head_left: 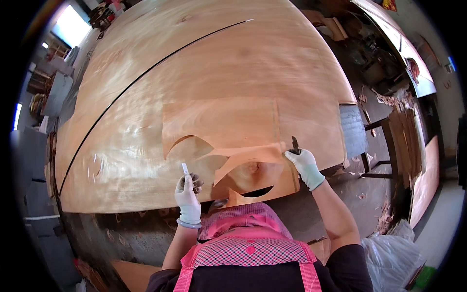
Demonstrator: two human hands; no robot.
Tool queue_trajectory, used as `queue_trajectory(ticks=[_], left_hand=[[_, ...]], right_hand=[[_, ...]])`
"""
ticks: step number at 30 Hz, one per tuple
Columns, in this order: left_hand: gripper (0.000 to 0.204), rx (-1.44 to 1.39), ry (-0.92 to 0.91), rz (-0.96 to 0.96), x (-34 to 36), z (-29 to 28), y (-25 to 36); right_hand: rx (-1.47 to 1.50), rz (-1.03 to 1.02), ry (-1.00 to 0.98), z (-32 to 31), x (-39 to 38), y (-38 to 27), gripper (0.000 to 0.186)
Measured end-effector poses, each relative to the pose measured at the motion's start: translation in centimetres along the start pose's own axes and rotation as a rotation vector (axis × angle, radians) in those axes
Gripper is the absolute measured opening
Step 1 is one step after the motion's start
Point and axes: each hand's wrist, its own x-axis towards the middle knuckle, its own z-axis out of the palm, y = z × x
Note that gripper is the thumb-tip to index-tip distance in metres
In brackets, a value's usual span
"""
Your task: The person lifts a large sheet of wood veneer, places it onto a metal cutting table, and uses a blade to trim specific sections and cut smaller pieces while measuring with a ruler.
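My left hand (188, 192), in a white glove with darkened fingertips, is closed on a small white strip (185, 168) that sticks up from its fingers. In my right hand (305, 165), also gloved, a short dark knife blade (295, 144) points away from me. Between the hands, a thin sheet of wood veneer (221, 121) with curved cut-outs lies on the wide veneer stack (214, 63). Its near part is raised and curled, and its lower edge hangs by the stack's front edge. The right hand is at this sheet's right side, perhaps touching it.
A long thin black rod (141, 78) lies across the left half of the stack. To the right stand a dark metal frame (379, 151) and upright veneer pieces (406, 141). Clear plastic sheeting (391, 255) is heaped at the lower right. Scraps litter the floor.
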Motion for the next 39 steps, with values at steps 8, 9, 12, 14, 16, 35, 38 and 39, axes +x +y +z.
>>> queue_trajectory(ticks=[8, 9, 12, 14, 16, 35, 38, 39], left_hand=[[0.022, 0.074, 0.077, 0.241, -3.5, 2.5, -0.3], [0.022, 0.084, 0.058, 0.271, -3.7, 2.9, -0.2], [0.023, 0.211, 0.028, 0.307, -4.4, 4.8, -0.1], [0.022, 0.264, 0.022, 0.375, -4.4, 5.5, -0.3], [0.02, 0.565, -0.139, 0.542, -3.7, 5.9, -1.0], [0.051, 1.227, -0.182, 0.526, -2.8, 11.2, -6.8], [0.047, 1.178, -0.129, 0.549, -2.2, 11.0, -6.8], [0.045, 1.126, -0.137, 0.511, -1.9, 10.8, -7.1]], right_hand=[[-0.036, 0.126, -0.166, 1.7, -0.9, 1.3, 0.024], [0.039, 0.154, -0.187, 1.9, -0.8, 1.6, 0.023], [0.134, 0.194, -0.237, 2.6, -0.7, 0.5, 0.022], [0.013, 0.148, -0.227, 2.6, -1.4, -1.5, 0.022], [-0.055, 0.14, -0.238, 2.4, -1.5, -0.7, 0.023], [-0.424, -0.415, -0.27, 2.9, -5.4, 0.2, 0.041], [-0.286, -0.193, -0.544, 4.2, -5.6, -1.3, 0.046], [-0.44, -0.345, -0.53, 4.9, -5.0, 0.0, 0.051]])
